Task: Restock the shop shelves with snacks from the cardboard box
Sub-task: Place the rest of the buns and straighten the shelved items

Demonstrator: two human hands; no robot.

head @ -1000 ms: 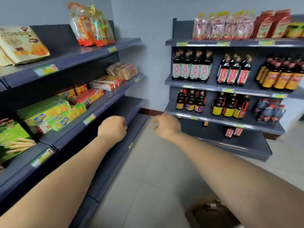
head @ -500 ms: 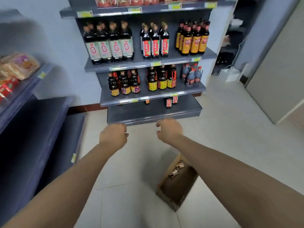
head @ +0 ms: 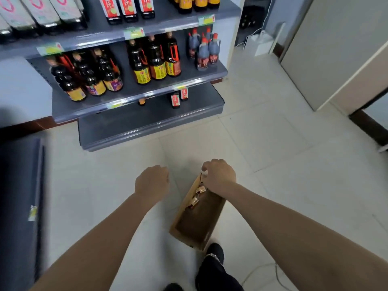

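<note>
Our left hand point(head: 152, 183) is curled into a loose fist and holds nothing. Our right hand point(head: 218, 177) hangs over the far end of the open brown cardboard box point(head: 199, 223) with its fingers bent down; we cannot tell if they touch anything.

The box stands on the pale tiled floor point(head: 273, 143), just beside our black shoe point(head: 216, 250). A few small gold-wrapped snacks point(head: 197, 196) lie at its far end.

In front of us stands a dark grey metal shelf unit point(head: 147, 122). Its lowest board is almost bare, and the board above carries dark sauce bottles with yellow labels point(head: 155, 61). Higher up are bottles with red labels point(head: 126, 7). Green-yellow price tags point(head: 134, 32) sit on the shelf edges, but the writing on the tags and labels is too blurred to read.

At the left is the edge of a second dark grey shelf point(head: 21, 185). At the right stands a beige panel point(head: 336, 49), and a white box point(head: 260, 43) sits at the wall.
</note>
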